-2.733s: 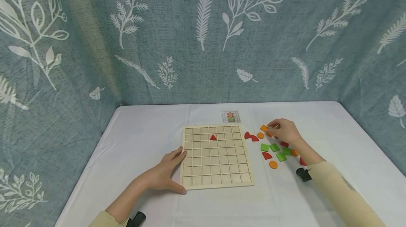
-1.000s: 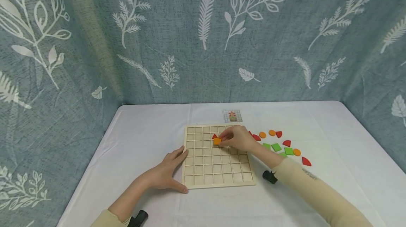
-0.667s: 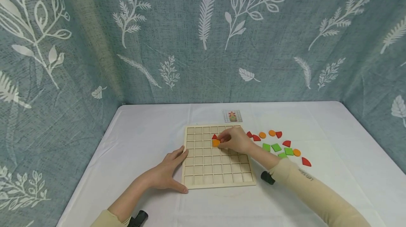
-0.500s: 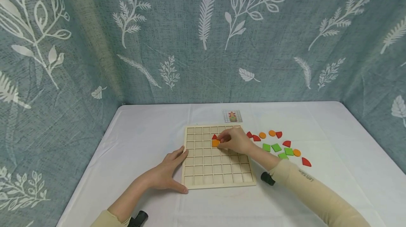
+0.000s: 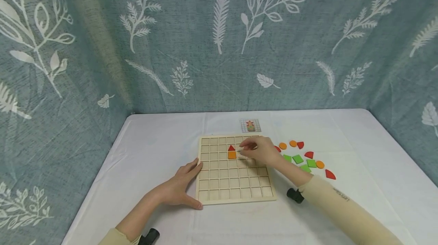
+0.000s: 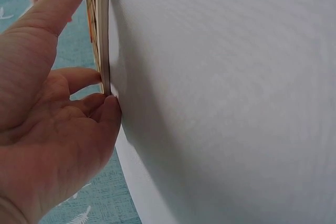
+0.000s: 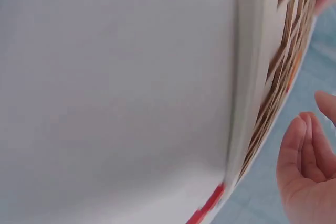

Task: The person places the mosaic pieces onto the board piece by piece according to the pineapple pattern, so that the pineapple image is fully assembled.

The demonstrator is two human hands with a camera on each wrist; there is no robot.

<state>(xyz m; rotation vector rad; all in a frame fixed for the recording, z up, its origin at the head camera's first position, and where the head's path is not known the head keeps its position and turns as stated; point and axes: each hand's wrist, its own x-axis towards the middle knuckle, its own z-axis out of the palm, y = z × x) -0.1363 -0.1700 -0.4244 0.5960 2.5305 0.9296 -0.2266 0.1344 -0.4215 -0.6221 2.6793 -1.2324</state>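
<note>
A wooden grid board [image 5: 219,184] lies on the white table. An orange square tile [image 5: 232,155] fills one cell, directly below a red triangle tile [image 5: 231,148]. My right hand [image 5: 261,150] is over the board just right of these tiles. Nothing shows between its slightly bent fingers, and thumb and fingertips stand apart in the right wrist view. My left hand [image 5: 179,186] steadies the board's left edge, its thumb spread toward the front corner. In the left wrist view, fingertips [image 6: 112,108] touch the board's side.
Right of the board lie loose tiles: green squares [image 5: 298,159], orange circles [image 5: 319,164] and red quarter circles [image 5: 330,174]. A small printed pattern card [image 5: 250,125] sits behind the board. A patterned blue-green curtain [image 5: 205,85] stands behind the table.
My right hand took the orange square from the loose tiles at right, brought it left and set it below the triangle. It has since let go and drawn slightly right. My left hand stays put.
</note>
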